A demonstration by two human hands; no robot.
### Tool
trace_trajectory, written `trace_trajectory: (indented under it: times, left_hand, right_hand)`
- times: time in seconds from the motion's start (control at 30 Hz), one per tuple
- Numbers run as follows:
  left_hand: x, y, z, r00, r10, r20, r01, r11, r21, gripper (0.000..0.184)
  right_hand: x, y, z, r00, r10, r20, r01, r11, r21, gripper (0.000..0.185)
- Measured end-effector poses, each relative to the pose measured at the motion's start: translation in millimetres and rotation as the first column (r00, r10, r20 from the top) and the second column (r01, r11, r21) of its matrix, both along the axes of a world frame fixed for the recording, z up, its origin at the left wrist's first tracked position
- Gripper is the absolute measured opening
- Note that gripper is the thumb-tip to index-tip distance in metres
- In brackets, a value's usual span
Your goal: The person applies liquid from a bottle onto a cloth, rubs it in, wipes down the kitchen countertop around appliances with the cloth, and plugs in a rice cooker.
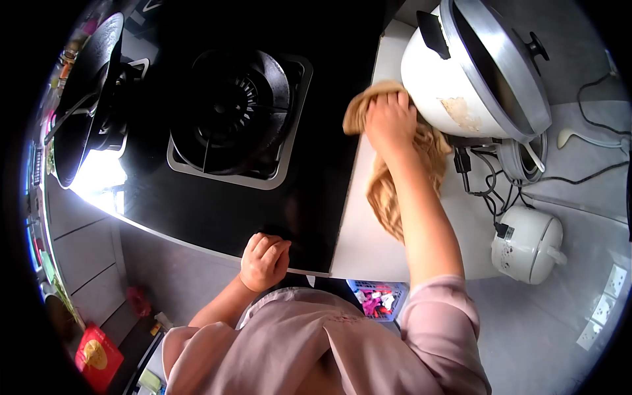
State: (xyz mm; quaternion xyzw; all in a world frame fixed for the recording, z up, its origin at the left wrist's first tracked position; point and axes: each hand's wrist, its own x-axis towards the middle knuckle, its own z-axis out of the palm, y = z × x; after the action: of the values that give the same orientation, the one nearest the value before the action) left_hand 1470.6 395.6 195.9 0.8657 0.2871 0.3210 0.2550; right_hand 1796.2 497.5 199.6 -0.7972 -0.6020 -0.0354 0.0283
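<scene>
My right hand (393, 123) is pressed onto a tan cloth (388, 194), fingers bent over its bunched folds. The cloth lies on the white counter strip (355, 230) beside the black stove top, up against a large white rice cooker (444, 85) with a chipped patch. That cooker's metal lid (497, 59) sits tilted. Near the front edge of the black stove top (197, 217), my left hand (265, 260) rests with its fingers curled in, and nothing shows in it.
A gas burner (230, 108) is set in the stove top. On the left, a wok (85, 112) leans over another burner. Cables (487, 181) tangle near a small white cooker (526, 245) and a metal pot (523, 158). Below the counter is a blue basket (395, 289).
</scene>
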Motion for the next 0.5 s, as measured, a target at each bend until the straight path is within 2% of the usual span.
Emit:
trace_trajectory:
  times: [0.03, 0.1, 0.17, 0.2, 0.27, 0.3, 0.37, 0.4, 0.47, 0.5]
  left_hand:
    - [0, 0, -1, 1.000, -0.010, 0.003, 0.010, 1.000, -0.003, 0.029]
    - [-2, -2, 2, 1.000, -0.012, 0.006, 0.013, 1.000, -0.021, 0.028]
    - [-1, 2, 1, 1.000, -0.009, 0.012, 0.009, 1.000, -0.008, 0.028]
    - [-1, 1, -1, 1.000, 0.006, 0.010, -0.006, 1.000, 0.003, 0.028]
    - [-1, 0, 0, 1.000, 0.009, 0.006, -0.009, 1.000, -0.013, 0.028]
    - [-2, 1, 1, 1.000, -0.002, -0.009, 0.001, 1.000, -0.017, 0.028]
    - [-3, 2, -1, 1.000, -0.004, -0.019, 0.004, 1.000, -0.013, 0.029]
    - [-2, 3, -2, 1.000, -0.005, -0.016, 0.005, 1.000, -0.004, 0.030]
    - [-6, -2, 1, 1.000, -0.018, -0.021, 0.018, 1.000, -0.015, 0.031]
    - [-6, -1, 1, 0.999, -0.021, -0.024, 0.021, 1.000, -0.022, 0.031]
  right_hand:
    - [-3, 15, -7, 0.988, -0.065, 0.140, 0.068, 0.998, -0.014, 0.035]
    - [2, -2, -11, 0.997, 0.007, 0.076, -0.010, 0.999, 0.036, 0.040]
    - [-5, -52, -15, 0.979, 0.080, 0.185, -0.119, 0.970, 0.212, 0.039]
    - [-4, -57, -11, 0.976, 0.086, 0.198, -0.128, 0.968, 0.215, 0.039]
    - [-6, -65, -5, 0.986, 0.129, 0.105, -0.137, 0.988, 0.077, 0.036]
    - [-1, -49, -8, 0.987, 0.126, 0.102, -0.134, 0.988, 0.078, 0.036]
    - [12, 1, -7, 0.993, 0.044, -0.105, -0.041, 0.999, 0.029, 0.035]
    - [15, 6, -10, 0.993, 0.051, -0.109, -0.048, 0.998, 0.032, 0.035]
    - [19, 0, -19, 0.991, 0.106, 0.077, -0.118, 0.978, 0.173, 0.033]
    - [18, -19, -20, 0.992, 0.102, 0.077, -0.114, 0.978, 0.173, 0.033]
